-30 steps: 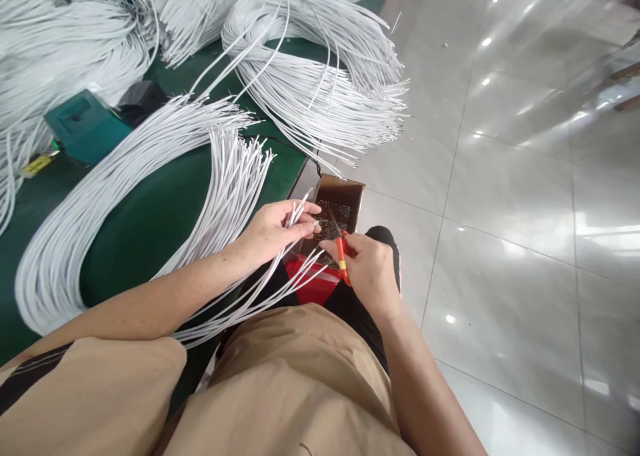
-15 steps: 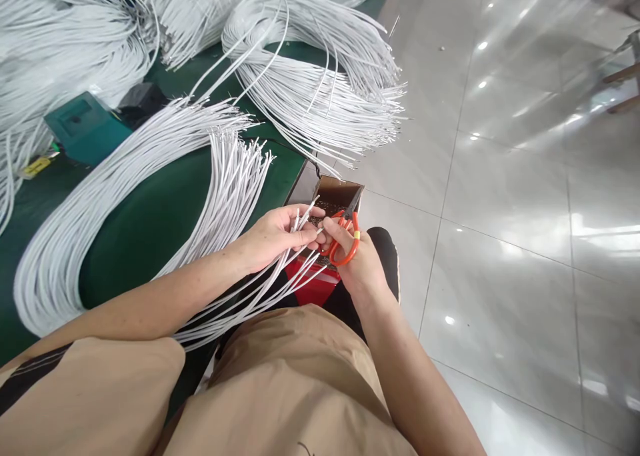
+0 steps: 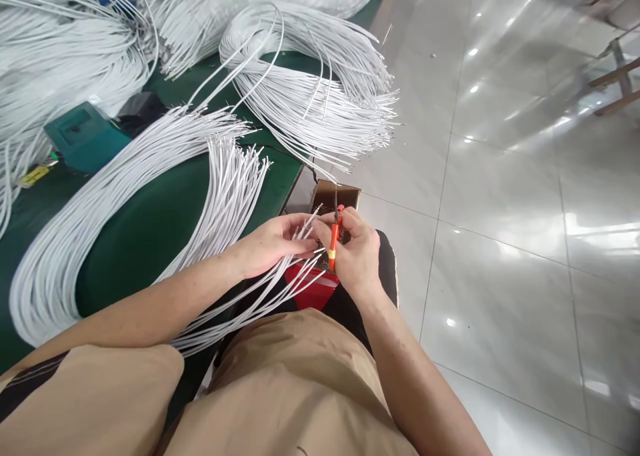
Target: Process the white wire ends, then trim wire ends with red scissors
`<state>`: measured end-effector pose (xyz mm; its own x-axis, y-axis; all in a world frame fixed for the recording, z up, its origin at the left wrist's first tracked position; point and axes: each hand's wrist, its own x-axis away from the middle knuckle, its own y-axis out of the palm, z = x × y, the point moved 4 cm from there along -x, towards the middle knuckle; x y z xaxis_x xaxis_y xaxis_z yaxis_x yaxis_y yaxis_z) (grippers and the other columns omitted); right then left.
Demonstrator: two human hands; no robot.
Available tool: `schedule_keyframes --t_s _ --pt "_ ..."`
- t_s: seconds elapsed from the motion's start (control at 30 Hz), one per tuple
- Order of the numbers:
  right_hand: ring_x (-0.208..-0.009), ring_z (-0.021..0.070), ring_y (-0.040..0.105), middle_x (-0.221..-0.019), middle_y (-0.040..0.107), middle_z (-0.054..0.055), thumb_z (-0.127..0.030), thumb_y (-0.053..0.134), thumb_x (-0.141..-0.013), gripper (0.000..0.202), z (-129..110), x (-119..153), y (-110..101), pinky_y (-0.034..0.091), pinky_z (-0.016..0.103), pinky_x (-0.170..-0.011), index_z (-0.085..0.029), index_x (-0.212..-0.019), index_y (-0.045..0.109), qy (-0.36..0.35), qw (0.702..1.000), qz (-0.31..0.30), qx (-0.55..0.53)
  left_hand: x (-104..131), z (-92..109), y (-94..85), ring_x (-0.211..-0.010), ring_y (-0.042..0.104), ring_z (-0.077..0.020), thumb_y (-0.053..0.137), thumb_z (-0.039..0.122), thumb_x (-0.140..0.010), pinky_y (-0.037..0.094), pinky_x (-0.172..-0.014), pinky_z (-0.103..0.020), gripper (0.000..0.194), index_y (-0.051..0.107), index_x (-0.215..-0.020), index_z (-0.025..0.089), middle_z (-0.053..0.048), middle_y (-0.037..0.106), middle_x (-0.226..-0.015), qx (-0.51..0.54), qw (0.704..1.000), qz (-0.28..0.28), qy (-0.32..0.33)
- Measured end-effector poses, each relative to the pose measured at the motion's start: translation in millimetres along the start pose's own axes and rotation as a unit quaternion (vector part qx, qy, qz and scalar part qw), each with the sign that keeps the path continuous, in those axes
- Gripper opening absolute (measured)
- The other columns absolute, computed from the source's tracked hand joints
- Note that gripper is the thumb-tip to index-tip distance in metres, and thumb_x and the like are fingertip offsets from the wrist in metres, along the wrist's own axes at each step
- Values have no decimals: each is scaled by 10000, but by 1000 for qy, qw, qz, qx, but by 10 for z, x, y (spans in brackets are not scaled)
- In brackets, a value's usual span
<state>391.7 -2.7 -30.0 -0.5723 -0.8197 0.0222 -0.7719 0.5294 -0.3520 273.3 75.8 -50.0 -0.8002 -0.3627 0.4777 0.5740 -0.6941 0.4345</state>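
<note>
My left hand (image 3: 277, 243) is closed on several white cables (image 3: 270, 283), whose cut ends stick out past the fingers. Orange-handled scissors (image 3: 333, 243) sit in my right hand (image 3: 357, 249), the dark blades pointing away from me. The fingertips of both hands meet at the cable ends, and part of the scissors is hidden by the fingers. Below the hands an open cardboard box (image 3: 353, 196) shows its brown wall, with a red surface (image 3: 310, 289) in front of it. The held cables trail back to the left, under my left forearm.
A big looped bundle of white cables (image 3: 45, 276) lies on the green table (image 3: 130, 243). Another coil (image 3: 310, 83) overhangs the table's right edge. A teal device (image 3: 85, 136) stands at the left, near more cable heaps (image 3: 65, 56). Tiled floor (image 3: 500, 276) stretches to the right.
My right hand has turned, so the scissors now appear edge-on and upright instead of showing their open handle loops. The left hand has stayed on the cables, shifting slightly.
</note>
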Motion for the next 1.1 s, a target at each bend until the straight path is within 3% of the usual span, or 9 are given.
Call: schedule_keyframes --t_s 0.07,0.2,0.33,0.47,0.67,0.83,0.97,1.1 --pt "-632 110 472 -691 544 11 -352 666 -730 211 46 -20 22 380 240 -603 -152 -694 610 59 995 -14 -83 -4 1 -36 -837 600 -109 719 185 -740 485 -800 -256 358 640 -1088 152 -60 636 -980 -19 1000 3 -9" --pt "-559 83 398 -598 479 -15 -378 693 -718 261 203 -7 73 337 223 -536 -145 -670 584 173 952 -27 -250 -9 34 -149 -829 609 -120 744 267 -723 464 -817 -276 361 615 -1033 135 -52 640 -915 -115 992 54 10" --pt "-583 91 434 -591 480 -9 -397 709 -712 313 257 10 124 349 230 -553 -146 -607 552 186 935 -34 -301 -10 51 -154 -719 578 -87 776 286 -674 442 -735 -241 340 489 -747 118 -2 601 -792 -162 982 82 49" --pt "-569 83 431 -610 505 -20 -385 747 -681 280 249 17 157 352 225 -553 -148 -678 596 191 935 -44 -295 -4 46 -106 -697 582 -82 746 236 -701 433 -698 -221 371 390 -707 131 23 566 -733 -130 986 77 71" --pt "-579 105 453 -584 431 -4 -401 669 -753 383 287 27 266 400 255 -587 -148 -556 459 219 877 -123 -410 8 51 -88 -724 579 -74 728 210 -708 463 -745 -259 315 427 -741 126 -19 601 -998 -95 988 79 92" --pt "-631 112 461 -633 475 15 -419 629 -778 337 332 63 125 387 235 -591 -147 -609 525 179 937 -32 -297 5 72 -106 -706 573 -66 736 224 -707 464 -738 -254 296 560 -931 143 -46 611 -1088 -94 988 81 92" --pt "-602 104 438 -655 522 -1 -406 634 -768 258 341 112 58 364 231 -578 -155 -816 659 148 974 -34 -169 5 83 -96 -721 572 -72 730 197 -716 464 -748 -242 244 585 -905 143 -20 627 -950 -91 989 63 101" --pt "-646 122 485 -734 582 28 -373 570 -815 238 330 114 16 371 245 -623 -156 -789 664 27 997 -33 61 9 62 -108 -690 561 -66 719 219 -733 463 -727 -236 286 642 -1005 176 -19 625 -928 -98 989 63 96"
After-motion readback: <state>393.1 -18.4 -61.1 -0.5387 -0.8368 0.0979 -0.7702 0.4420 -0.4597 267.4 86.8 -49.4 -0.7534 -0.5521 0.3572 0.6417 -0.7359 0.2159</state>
